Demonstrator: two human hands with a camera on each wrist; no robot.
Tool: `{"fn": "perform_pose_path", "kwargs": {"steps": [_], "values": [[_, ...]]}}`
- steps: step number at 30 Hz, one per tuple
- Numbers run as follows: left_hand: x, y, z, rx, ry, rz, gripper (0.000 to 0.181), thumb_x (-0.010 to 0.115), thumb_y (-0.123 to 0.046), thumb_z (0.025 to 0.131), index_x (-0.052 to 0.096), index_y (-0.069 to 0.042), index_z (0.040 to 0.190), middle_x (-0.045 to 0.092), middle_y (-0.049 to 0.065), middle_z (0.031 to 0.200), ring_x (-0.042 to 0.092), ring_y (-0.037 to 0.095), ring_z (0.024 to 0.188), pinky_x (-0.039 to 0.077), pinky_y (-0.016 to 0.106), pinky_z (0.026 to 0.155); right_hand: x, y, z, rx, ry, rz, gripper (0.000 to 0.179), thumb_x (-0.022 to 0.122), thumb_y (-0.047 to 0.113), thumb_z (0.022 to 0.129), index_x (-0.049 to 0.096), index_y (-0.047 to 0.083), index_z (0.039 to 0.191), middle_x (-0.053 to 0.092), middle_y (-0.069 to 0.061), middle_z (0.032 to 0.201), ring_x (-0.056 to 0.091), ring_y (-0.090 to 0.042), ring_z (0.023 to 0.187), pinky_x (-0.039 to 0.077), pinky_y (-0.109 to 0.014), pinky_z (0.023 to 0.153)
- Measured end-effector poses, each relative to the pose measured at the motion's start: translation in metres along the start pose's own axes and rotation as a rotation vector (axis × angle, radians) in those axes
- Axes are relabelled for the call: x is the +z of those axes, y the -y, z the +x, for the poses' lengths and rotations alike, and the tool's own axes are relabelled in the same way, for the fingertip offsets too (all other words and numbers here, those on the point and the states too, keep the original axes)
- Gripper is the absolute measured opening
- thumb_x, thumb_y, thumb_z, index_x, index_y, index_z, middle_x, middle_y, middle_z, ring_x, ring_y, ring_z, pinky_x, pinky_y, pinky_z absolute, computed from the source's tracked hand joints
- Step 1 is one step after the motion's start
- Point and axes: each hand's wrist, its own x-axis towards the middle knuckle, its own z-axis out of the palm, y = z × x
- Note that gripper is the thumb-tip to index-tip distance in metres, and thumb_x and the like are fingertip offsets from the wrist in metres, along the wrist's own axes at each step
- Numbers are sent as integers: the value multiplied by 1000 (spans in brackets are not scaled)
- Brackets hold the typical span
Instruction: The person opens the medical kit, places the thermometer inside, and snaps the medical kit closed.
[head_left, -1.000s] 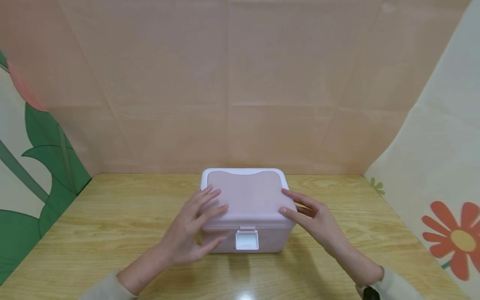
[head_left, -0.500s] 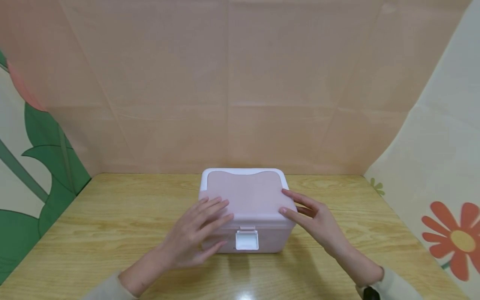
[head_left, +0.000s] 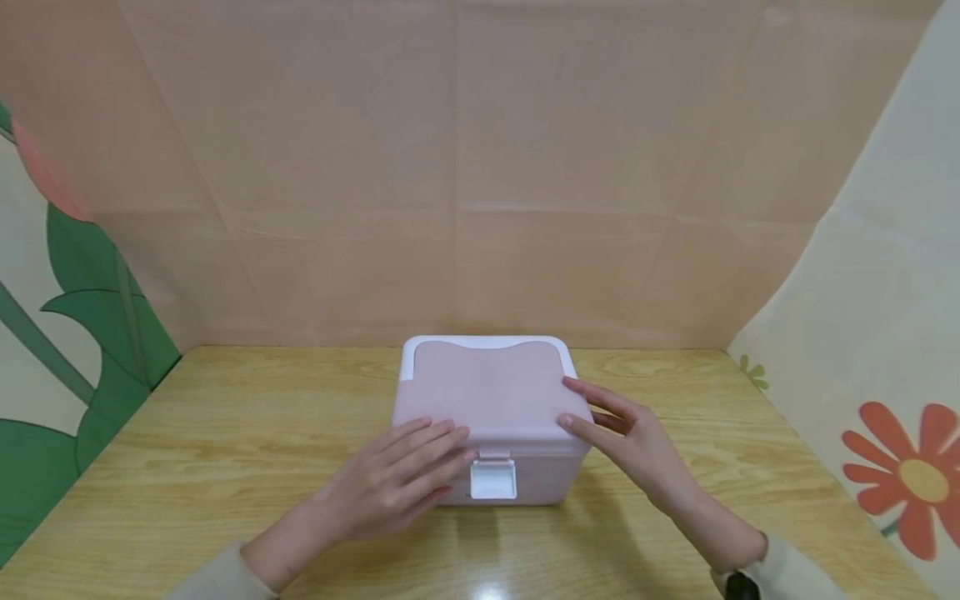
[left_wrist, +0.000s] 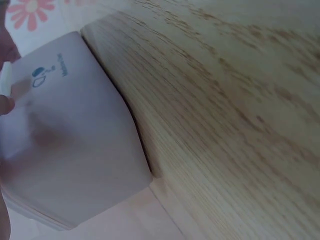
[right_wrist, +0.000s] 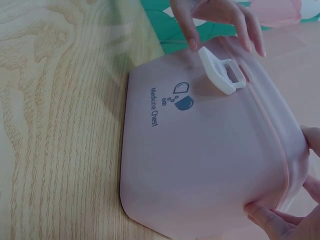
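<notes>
A pale pink medicine chest [head_left: 495, 392] with a white-edged lid stands on the table, its lid down. On its front the white latch [right_wrist: 220, 72] sticks outward, away from the wall. My left hand [head_left: 397, 479] is at the chest's front left, fingers extended over the front edge near the latch; the right wrist view shows a gap between these fingertips and the latch. My right hand [head_left: 637, 442] holds the lid's right corner, with two fingertips on the lid and another finger [right_wrist: 270, 220] against the side wall. Part of the chest's left front is hidden behind my left hand.
The chest stands near the back of a wood-grain table [head_left: 262, 417]. A plain brownish cloth [head_left: 450, 167] hangs behind it. Printed panels with leaves [head_left: 97, 292] on the left and flowers [head_left: 922, 479] on the right flank the table.
My left hand has come down and slightly right, from the lid's left side to the front edge near the latch, its fingers drawing closer together. My right hand and the chest have stayed still.
</notes>
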Motion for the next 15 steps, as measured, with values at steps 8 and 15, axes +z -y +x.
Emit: {"fn": "perform_pose_path", "kwargs": {"steps": [8, 15], "values": [[-3, 1, 0, 103, 48, 97, 35, 42, -13, 99, 59, -1, 128, 64, 13, 123, 62, 23, 113, 47, 37, 100, 0, 1, 1, 14, -1, 5, 52, 70, 33, 88, 55, 23, 136, 46, -5, 146, 53, -32, 125, 50, -33, 93], [-3, 0, 0, 193, 84, 167, 39, 38, -11, 100, 52, 2, 134, 64, 10, 122, 61, 21, 112, 47, 34, 101, -1, -1, 1, 8, 6, 10, 51, 69, 32, 88, 55, 24, 136, 45, -4, 146, 53, -32, 125, 50, -31, 93]]}}
